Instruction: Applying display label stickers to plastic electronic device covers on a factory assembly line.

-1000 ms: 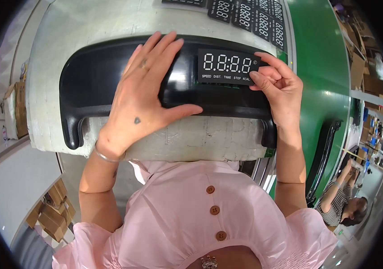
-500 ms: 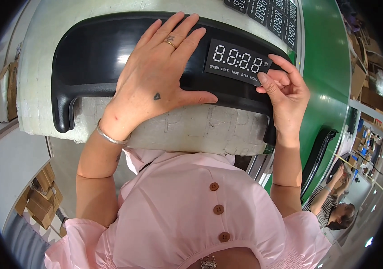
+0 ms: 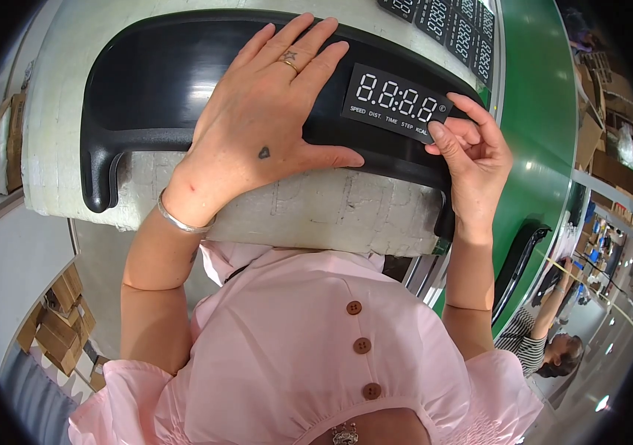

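A long black plastic cover (image 3: 146, 81) with a downturned leg at each end lies across the pale padded work surface (image 3: 294, 211). My left hand (image 3: 264, 122) rests flat on its middle, fingers spread and thumb stretched toward the near edge. To the right of that hand is a thin dark display panel (image 3: 372, 115) with white digit shapes, tilted slightly down to the right. My right hand (image 3: 476, 152) pinches the panel's right end between thumb and fingers. The panel's left end is over the cover; whether it lies fully flat there I cannot tell.
Several similar display panels (image 3: 453, 33) lie at the far right of the work surface. A green conveyor belt (image 3: 528, 133) runs along the right, carrying another black part (image 3: 524, 259). Beyond it, a person in a striped top (image 3: 528, 337) works. Cardboard boxes (image 3: 60, 334) stand at lower left.
My hands keep the same pose on the cover and the panel. The view has shifted slightly. The person beyond the belt has moved an arm.
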`<state>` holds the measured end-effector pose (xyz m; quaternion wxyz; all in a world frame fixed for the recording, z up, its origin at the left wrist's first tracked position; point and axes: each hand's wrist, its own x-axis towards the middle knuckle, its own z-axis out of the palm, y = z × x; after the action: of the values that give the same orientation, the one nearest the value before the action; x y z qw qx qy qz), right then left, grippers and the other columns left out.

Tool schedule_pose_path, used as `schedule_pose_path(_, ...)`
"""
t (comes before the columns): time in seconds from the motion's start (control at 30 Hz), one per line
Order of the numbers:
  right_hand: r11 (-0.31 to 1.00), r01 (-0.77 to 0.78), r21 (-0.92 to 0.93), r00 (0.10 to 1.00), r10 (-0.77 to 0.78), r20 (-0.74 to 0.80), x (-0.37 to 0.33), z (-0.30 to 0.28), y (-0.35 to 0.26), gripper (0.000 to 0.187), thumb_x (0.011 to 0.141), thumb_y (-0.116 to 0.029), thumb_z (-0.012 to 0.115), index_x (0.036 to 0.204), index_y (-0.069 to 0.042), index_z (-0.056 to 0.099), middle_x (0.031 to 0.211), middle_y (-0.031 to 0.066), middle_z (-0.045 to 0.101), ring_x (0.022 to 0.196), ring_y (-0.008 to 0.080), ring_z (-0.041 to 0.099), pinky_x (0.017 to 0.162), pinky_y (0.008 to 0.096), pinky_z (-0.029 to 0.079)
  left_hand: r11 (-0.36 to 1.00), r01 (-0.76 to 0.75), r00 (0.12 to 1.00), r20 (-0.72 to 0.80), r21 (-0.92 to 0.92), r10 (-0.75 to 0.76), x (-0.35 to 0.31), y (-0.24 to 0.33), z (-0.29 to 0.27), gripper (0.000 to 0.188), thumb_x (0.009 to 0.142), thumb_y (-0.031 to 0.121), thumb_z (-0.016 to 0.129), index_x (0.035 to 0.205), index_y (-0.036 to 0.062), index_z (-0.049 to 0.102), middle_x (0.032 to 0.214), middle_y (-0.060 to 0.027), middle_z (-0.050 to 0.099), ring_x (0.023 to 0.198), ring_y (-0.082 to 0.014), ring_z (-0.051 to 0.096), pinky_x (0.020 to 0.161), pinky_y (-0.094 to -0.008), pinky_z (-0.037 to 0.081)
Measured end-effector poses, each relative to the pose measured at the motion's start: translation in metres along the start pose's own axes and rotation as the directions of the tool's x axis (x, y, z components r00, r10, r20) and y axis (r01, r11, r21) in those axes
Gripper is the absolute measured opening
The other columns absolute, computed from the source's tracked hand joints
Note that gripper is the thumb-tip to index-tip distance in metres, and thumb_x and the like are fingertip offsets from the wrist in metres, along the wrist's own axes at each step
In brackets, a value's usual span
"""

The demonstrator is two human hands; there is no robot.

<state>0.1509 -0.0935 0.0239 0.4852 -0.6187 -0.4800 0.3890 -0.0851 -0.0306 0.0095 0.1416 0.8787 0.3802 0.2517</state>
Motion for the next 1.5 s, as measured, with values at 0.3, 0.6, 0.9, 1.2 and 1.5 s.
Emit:
schedule_pose_path(0.3, 1.000, -0.011, -0.026, 1.000, 0.011, -0.006, 0.0014, 0.0004, -0.0016, 0.036, 0.080, 0.006, 0.070, 0.114, 0.000, 0.062, 0.081, 0.0052, 0.067, 0.073, 0.0080, 0.063, 0.065, 0.0229, 0.058, 1.000, 0.011, 1.000, 0.014, 0.002, -0.011, 0.0014, 0.0002, -0.0008, 0.092, 0.058, 0.051, 0.080, 0.130, 0.0013, 0.051, 0.142, -0.0114, 0.045, 0.132, -0.0305, 0.040, 0.110, -0.0449, 0.028)
schedule_pose_path(0.6, 1.000, -0.006, -0.019, 1.000, 0.006, 0.017, 0.0019, 0.0005, -0.0009, 0.037, 0.081, 0.006, 0.069, 0.116, 0.001, 0.060, 0.083, 0.0070, 0.068, 0.075, 0.0090, 0.064, 0.065, 0.0225, 0.058, 1.000, 0.009, 1.000, 0.025, 0.018, -0.010, 0.0007, -0.0007, -0.0003, 0.092, 0.060, 0.053, 0.078, 0.130, 0.0007, 0.050, 0.142, -0.0118, 0.044, 0.133, -0.0305, 0.039, 0.111, -0.0450, 0.028)
schedule_pose_path(0.9, 0.999, -0.031, -0.034, 0.999, 0.032, 0.023, 0.0003, 0.0011, -0.0037, 0.038, 0.080, 0.006, 0.069, 0.116, 0.001, 0.060, 0.084, 0.0062, 0.068, 0.076, 0.0087, 0.064, 0.065, 0.0219, 0.057, 1.000, 0.019, 0.998, 0.064, 0.021, -0.020, 0.0008, -0.0011, -0.0012, 0.094, 0.061, 0.057, 0.076, 0.131, 0.0012, 0.048, 0.143, -0.0119, 0.042, 0.134, -0.0309, 0.037, 0.111, -0.0454, 0.027)
schedule_pose_path(1.2, 0.998, -0.059, -0.037, 0.998, 0.060, 0.018, 0.0014, -0.0001, -0.0025, 0.038, 0.080, 0.006, 0.070, 0.116, -0.001, 0.060, 0.081, 0.0035, 0.066, 0.075, 0.0076, 0.062, 0.066, 0.0224, 0.057, 1.000, 0.024, 0.995, 0.099, 0.019, -0.026, 0.0029, -0.0014, -0.0022, 0.094, 0.061, 0.058, 0.076, 0.131, 0.0016, 0.047, 0.144, -0.0118, 0.041, 0.135, -0.0320, 0.035, 0.112, -0.0463, 0.026)
schedule_pose_path(1.5, 0.996, -0.071, -0.045, 0.997, 0.072, 0.020, 0.0011, 0.0010, -0.0059, 0.037, 0.081, 0.005, 0.070, 0.116, -0.001, 0.060, 0.080, 0.0028, 0.065, 0.074, 0.0068, 0.062, 0.066, 0.0224, 0.056, 1.000, 0.024, 0.996, 0.092, -0.002, -0.023, 0.0025, -0.0007, -0.0031, 0.092, 0.060, 0.055, 0.078, 0.130, 0.0030, 0.048, 0.143, -0.0132, 0.041, 0.135, -0.0330, 0.035, 0.111, -0.0470, 0.026)
